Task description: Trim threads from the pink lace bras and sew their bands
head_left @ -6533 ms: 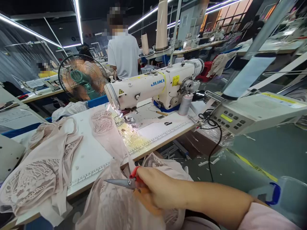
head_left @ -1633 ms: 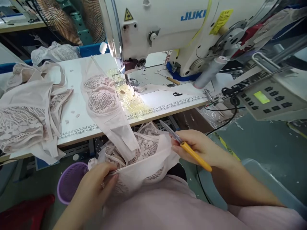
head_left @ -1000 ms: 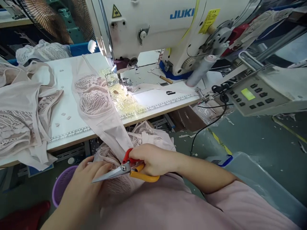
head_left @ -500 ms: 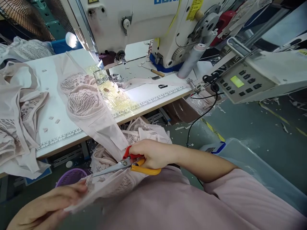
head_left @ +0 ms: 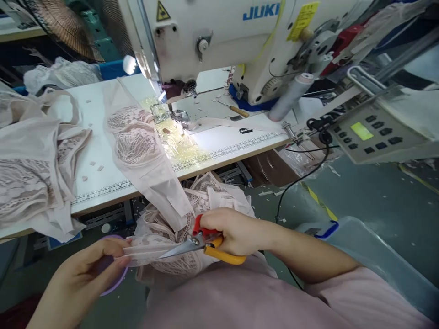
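Well in front of the sewing machine (head_left: 219, 36), a pale lace garment (head_left: 180, 265) is held out above the lap. Its edge is pinched between the thumb and fingers of the left hand (head_left: 94, 267) and drawn nearly level, presumably so that the cloth is kept taut. Scissors (head_left: 181, 249) are grasped in the right hand (head_left: 236, 230), the fingers curled around the red and orange handles; the blades are laid along the stretched edge, seemingly for close control. Whether a blade is slipped beneath the cloth cannot be told.

A purple basket (head_left: 118, 284), partly covered by the left hand, is seen in front and to the left of the machine. Just to the machine's left, a second garment (head_left: 135, 146) is draped over the table (head_left: 99, 114), one end hung off the edge, apparently within easy reach. Similar pieces (head_left: 27, 164) are piled farther left of the machine. A spool (head_left: 291, 98) is stood beside the machine's base; a fan (head_left: 75, 27) is placed beyond it.

Compared with the frame from half a second earlier, the left hand is raised and the cloth pulled straighter; the draped garment is unmoved.
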Demonstrator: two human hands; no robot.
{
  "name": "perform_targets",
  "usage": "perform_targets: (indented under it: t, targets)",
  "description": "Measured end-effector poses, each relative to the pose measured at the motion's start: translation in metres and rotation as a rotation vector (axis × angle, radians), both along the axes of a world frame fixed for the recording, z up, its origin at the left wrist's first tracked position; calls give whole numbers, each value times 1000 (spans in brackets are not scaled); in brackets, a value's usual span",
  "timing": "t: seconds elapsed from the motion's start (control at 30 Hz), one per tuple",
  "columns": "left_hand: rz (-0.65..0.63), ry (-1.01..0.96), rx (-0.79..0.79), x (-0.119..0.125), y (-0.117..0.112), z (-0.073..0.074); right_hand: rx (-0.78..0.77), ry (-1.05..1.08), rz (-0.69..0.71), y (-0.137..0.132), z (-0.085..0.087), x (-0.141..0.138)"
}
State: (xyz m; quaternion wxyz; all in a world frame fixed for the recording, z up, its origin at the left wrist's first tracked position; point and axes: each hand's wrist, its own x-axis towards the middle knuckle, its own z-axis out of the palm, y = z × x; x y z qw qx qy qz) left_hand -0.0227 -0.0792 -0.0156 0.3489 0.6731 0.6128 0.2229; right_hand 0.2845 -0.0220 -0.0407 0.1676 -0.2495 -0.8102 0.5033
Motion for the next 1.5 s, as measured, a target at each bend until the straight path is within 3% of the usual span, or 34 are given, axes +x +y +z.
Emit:
perform_targets:
  t: [0.1,0.23,0.4,0.5,0.6,0.7,0.93,1.27,1.5]
  targets:
    - [112,-138,-109,5,-1,-5,6,-7,-25,-5,2,2]
    - [242,-328,-91,26,-5,-7,-44,-75,-26,-15,4,7]
    - [128,-446,41,58,-3,-11,-9,-179,60,-14,3,18]
    - [63,-414,216,76,5,-16,12,-156,-62,-5,10,19]
    - [20,-362,389,93,13,-20,-8,5,-221,5,23,8]
    - [-20,-337,471,106,18,-19,-16,125,-258,15,36,-9]
    - [-5,-270,592,114,24,-8,10,106,-283,27,45,-29]
    - [24,-178,505,105,24,-17,-59,90,-296,30,37,-32]
    - [80,-361,214,108,27,-17,-32,127,-294,33,38,-35]
